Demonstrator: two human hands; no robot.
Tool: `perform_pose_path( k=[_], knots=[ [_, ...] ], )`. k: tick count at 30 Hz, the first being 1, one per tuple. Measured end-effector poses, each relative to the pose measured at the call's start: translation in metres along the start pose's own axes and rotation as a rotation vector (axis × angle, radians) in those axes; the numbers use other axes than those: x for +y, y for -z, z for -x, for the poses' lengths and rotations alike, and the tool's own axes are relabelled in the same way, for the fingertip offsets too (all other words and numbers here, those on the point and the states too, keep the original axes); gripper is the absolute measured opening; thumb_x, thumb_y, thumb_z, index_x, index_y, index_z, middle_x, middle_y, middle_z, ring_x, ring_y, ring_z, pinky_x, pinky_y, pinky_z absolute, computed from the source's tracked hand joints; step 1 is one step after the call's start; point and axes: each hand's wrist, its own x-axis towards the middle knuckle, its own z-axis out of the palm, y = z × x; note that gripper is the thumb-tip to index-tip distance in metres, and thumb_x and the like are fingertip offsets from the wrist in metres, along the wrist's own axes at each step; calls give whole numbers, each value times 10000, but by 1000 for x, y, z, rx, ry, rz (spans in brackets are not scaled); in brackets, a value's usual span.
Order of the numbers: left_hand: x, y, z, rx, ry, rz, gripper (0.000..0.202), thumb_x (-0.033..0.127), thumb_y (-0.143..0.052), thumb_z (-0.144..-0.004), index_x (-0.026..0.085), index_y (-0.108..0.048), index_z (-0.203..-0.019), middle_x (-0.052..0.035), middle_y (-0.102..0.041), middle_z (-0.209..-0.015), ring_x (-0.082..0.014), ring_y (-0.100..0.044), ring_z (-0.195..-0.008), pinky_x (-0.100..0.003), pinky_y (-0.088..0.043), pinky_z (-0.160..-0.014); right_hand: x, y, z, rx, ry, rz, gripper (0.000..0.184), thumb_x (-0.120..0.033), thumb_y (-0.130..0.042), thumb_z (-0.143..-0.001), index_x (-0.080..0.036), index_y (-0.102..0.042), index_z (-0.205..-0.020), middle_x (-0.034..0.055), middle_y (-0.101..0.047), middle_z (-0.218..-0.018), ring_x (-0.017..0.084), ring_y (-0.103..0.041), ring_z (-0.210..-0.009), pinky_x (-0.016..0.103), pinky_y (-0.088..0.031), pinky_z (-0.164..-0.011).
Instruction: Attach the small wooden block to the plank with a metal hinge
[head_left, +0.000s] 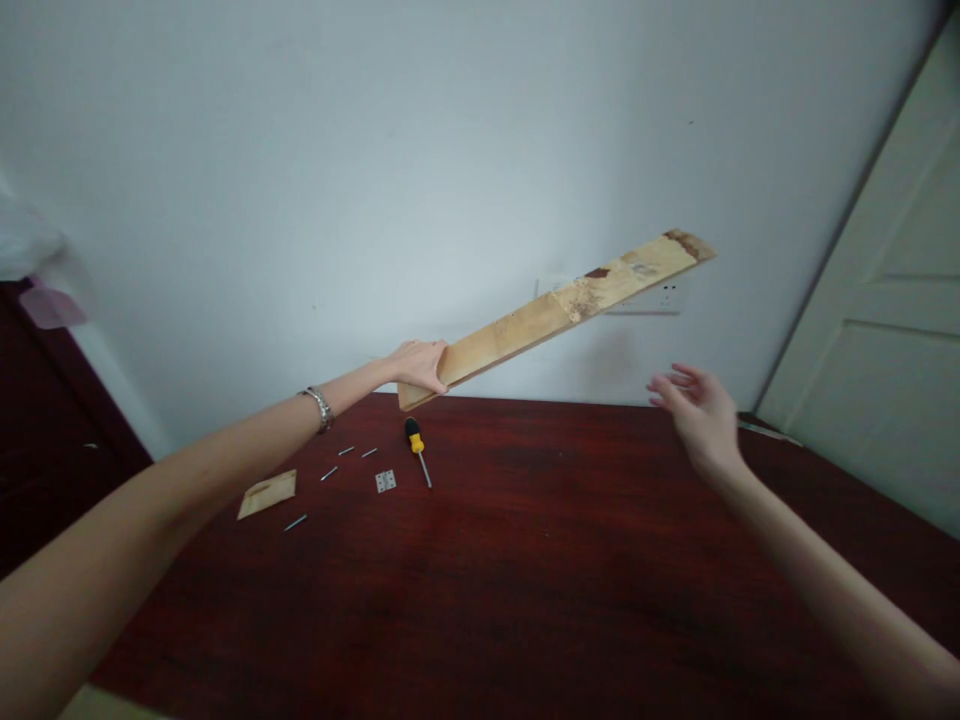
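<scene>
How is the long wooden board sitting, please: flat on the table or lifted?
Lifted and tilted: the board slopes upward to the right, clear of the table, its lower end gripped by the left hand.

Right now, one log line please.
left hand: grips wooden plank end, raised above table | right hand: open, empty | loose on table: screwdriver, hinge, screws, wood piece

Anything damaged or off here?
The plank is blemished: dark brown stains and a rough patch at its far, raised end. The left hand holds it by one end only, tilted up above the table. The right hand is open, clear of it. Screws lie scattered near the hinge.
</scene>
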Motion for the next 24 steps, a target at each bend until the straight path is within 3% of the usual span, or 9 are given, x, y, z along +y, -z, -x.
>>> perform_pose_path(
  k=[2, 5, 9, 15, 20, 24],
  knots=[
    [13, 2, 1, 6, -4, 32, 813, 628, -612, -607, 132, -427, -1224, -141, -623, -1090, -304, -608, -936, -315, -439, -722, 5, -28, 4, -92, -136, -158, 555, -453, -722, -661, -190, -505, -1099, 69, -630, -1000, 225, -655, -938, 435, -540, -861],
    [32, 4, 5, 10, -10, 77, 821, 644, -607, -599, 109, -451, -1203, -154, -634, -1045, -305, -614, -896, -320, -442, -684, -5, -61, 5, -101, -234, -344, 507, -390, -729, -688, -186, -495, -1089, 82, -616, -1060, 199, -655, -966, 369, -537, -875],
    [56, 6, 14, -44, -14, 139, 835, 653, -640, -559, 117, -492, -1183, -166, -633, -1040, -303, -609, -887, -339, -440, -709, -22, -81, 1, -68, -263, -568, 384, -385, -713, -726, -169, -527, -983, 78, -619, -1051, 181, -657, -960, 339, -541, -859],
    [86, 11, 33, -162, -54, 251, 842, 670, -662, -533, 127, -530, -1163, -177, -640, -1007, -326, -610, -859, -386, -447, -700, -14, -82, 2, 180, -363, -630, 324, -197, -732, -688, -155, -513, -923, -7, -623, -811, 99, -654, -690, 296, -574, -764],
    [109, 12, 52, -212, -15, 336, 952, 711, -662, -507, 112, -470, -1222, -200, -616, -1086, -355, -601, -928, -391, -454, -726, -4, -72, 3, 221, -443, -563, 244, -169, -708, -685, -143, -533, -852, -27, -613, -701, 72, -616, -582, 220, -570, -620],
    [118, 1, 61, -244, 12, 538, 1035, 778, -648, -458, 116, -450, -1229, -195, -583, -1169, -348, -583, -995, -369, -459, -748, -7, -62, 3, 220, -437, -537, 191, -150, -688, -684, -136, -550, -815, -13, -628, -674, 81, -618, -565, 189, -545, -536]
  ],
)
